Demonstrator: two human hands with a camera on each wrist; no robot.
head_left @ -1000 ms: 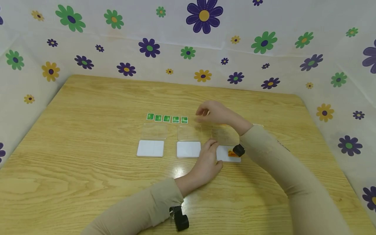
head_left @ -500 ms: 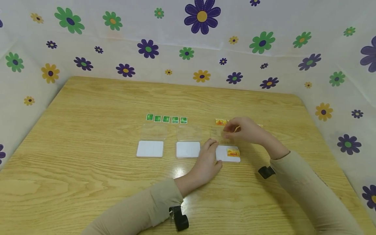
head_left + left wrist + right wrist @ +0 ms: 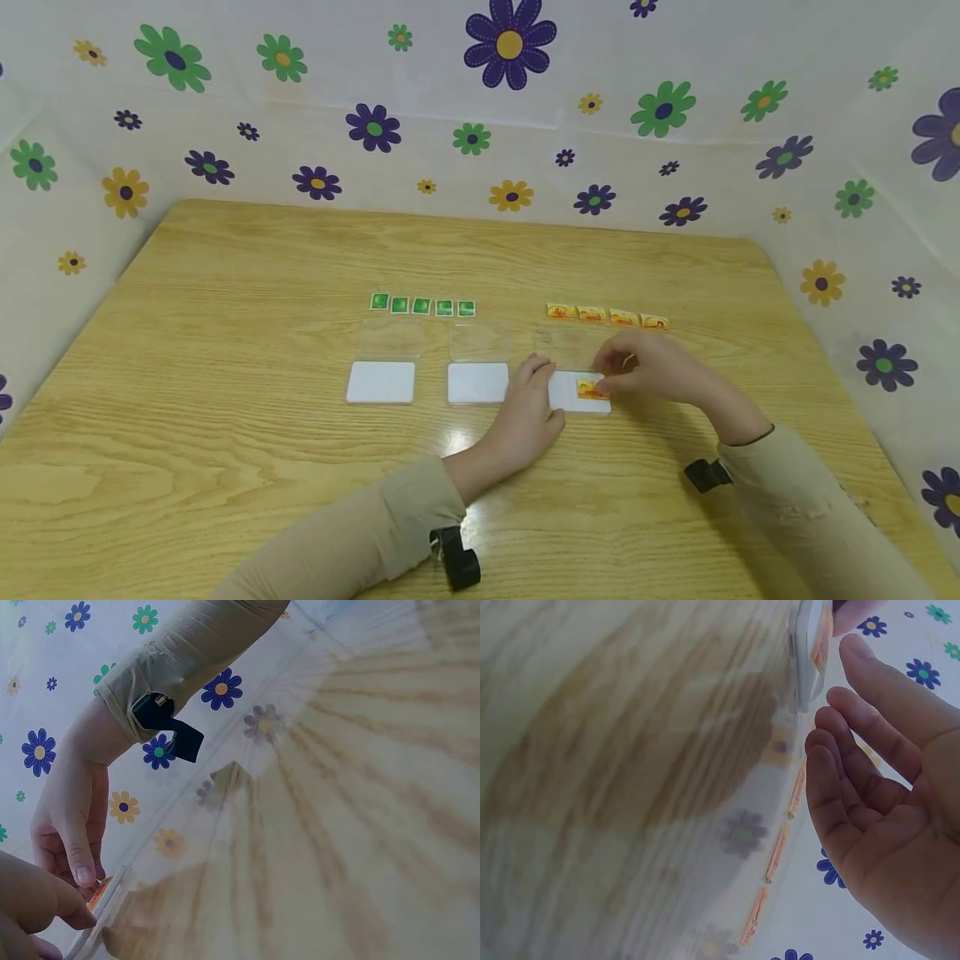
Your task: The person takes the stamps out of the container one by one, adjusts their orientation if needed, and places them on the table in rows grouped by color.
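My left hand (image 3: 525,421) holds the right-hand white flat case (image 3: 561,398) at its left side, thumb near the front corner and fingers at the back. On the right half of this case lies a small orange-yellow stamp-like picture (image 3: 588,389). The fingertips of my right hand (image 3: 652,367) are at the case's right edge, beside the picture. In the right wrist view, the right hand (image 3: 892,787) has loosely bent fingers, with nothing between them and the thumb. The left wrist view shows the left fingers (image 3: 37,896) along the case's edge.
Two more white cases (image 3: 380,382) lie to the left in the same row. Clear plastic lids (image 3: 390,338) lie behind the cases. Farther back are a row of green stamp-like pictures (image 3: 422,307) and several orange ones (image 3: 592,314). A flowered cloth (image 3: 420,83) stands behind the table.
My right hand has come back from behind the lids, moving right and toward me to the case's right edge. The orange row has come into sight. My left hand stays put.
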